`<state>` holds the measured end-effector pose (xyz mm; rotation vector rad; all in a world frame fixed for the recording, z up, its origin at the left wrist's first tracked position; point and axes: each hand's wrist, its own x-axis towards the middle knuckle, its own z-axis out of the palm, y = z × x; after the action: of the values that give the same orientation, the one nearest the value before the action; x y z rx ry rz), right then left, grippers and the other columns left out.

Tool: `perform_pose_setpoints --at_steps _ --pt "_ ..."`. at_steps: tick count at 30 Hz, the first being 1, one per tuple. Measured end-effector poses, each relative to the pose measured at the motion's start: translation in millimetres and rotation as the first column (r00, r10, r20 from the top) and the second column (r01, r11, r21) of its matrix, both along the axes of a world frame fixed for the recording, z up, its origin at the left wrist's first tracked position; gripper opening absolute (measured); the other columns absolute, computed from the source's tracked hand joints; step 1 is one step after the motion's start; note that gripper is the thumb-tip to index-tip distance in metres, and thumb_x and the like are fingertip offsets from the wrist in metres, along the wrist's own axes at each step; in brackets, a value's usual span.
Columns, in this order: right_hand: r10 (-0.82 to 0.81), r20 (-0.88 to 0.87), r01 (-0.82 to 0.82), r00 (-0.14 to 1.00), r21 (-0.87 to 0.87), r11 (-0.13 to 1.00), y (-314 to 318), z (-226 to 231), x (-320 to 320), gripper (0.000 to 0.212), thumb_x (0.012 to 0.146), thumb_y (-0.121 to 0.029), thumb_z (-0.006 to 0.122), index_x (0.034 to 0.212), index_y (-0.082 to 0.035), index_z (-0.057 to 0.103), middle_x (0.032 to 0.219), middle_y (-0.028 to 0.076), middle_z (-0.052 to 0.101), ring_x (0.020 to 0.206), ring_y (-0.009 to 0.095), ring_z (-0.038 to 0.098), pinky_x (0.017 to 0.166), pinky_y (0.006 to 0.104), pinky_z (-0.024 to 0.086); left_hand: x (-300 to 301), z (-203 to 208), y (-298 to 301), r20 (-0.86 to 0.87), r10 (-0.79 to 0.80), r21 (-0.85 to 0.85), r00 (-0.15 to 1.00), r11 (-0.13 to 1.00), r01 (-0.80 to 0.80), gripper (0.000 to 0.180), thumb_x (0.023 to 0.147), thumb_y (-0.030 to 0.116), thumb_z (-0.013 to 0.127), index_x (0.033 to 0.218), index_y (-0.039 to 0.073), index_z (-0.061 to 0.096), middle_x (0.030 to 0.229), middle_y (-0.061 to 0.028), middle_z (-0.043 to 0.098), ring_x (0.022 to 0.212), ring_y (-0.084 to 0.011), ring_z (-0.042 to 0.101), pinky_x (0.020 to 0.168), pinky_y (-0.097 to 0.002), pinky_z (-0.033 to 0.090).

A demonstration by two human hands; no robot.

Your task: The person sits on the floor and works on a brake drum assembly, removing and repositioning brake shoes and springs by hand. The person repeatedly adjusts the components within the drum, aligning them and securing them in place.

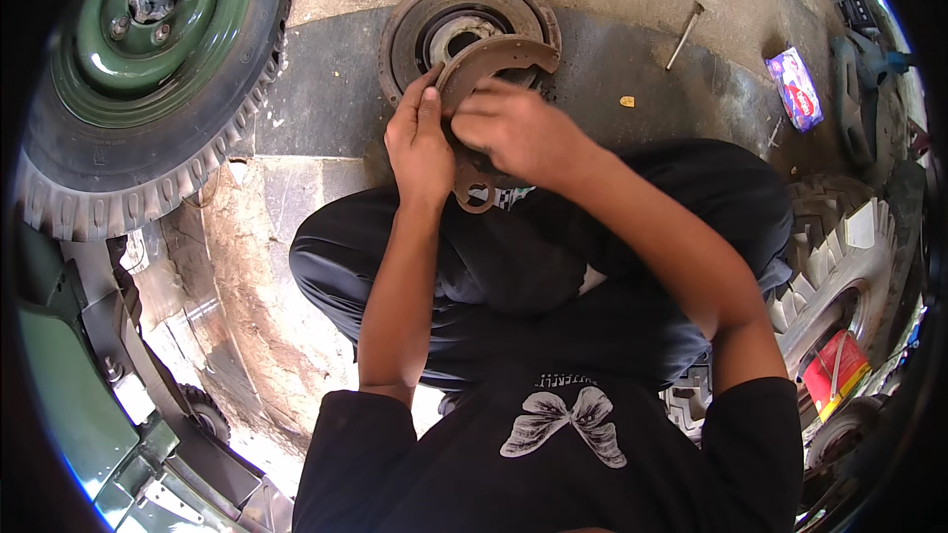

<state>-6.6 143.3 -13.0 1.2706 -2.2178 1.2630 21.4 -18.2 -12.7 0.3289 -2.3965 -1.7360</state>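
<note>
A curved brown brake shoe (491, 57) is held up in front of me, tilted over a round rusty brake drum (400, 39) that lies flat on the dark floor slab. My left hand (420, 148) is closed around the shoe's left side, thumb on the near face. Against the inside of the curve, my right hand (518, 128) is closed with its fingers curled; they are slightly blurred, and whatever they may hold is hidden. The shoe's lower end, with a round notch, shows below my hands, above my lap.
A green wheel with a black tyre (74, 138) stands at the left. On the slab to the right lie a thin-handled hammer (684, 37), a small yellow scrap (627, 101) and a purple packet (794, 90). Another tyre (800, 301) and a red-and-yellow container (834, 375) are beside my right knee.
</note>
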Motion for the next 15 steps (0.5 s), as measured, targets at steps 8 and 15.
perform_pose_setpoints --at_steps 8,15 --pt "-0.48 0.393 0.451 0.785 0.168 0.876 48.2 -9.8 -50.8 0.01 0.084 -0.002 0.075 0.084 0.001 0.064 0.091 0.02 0.075 0.086 0.038 0.074 0.08 0.0448 0.059 -6.0 15.9 6.3 0.081 -0.043 0.073 0.996 0.997 0.037 0.039 0.109 0.016 0.05 0.138 -0.006 0.064 0.131 -0.0182 0.069 0.121 -0.0228 0.064 0.107 -0.034 0.049" --pt "-0.152 0.84 0.598 0.52 -0.231 0.768 30.0 -8.9 -43.2 0.028 0.094 -0.012 0.081 0.112 -0.003 0.061 0.108 0.01 0.076 0.093 0.018 0.074 0.078 0.0348 0.059 -11.0 33.7 6.7 0.268 -0.065 0.56 0.961 0.822 -0.101 0.04 0.105 0.017 0.059 0.138 -0.005 0.065 0.13 -0.0156 0.07 0.108 -0.0193 0.068 0.098 -0.0299 0.051"
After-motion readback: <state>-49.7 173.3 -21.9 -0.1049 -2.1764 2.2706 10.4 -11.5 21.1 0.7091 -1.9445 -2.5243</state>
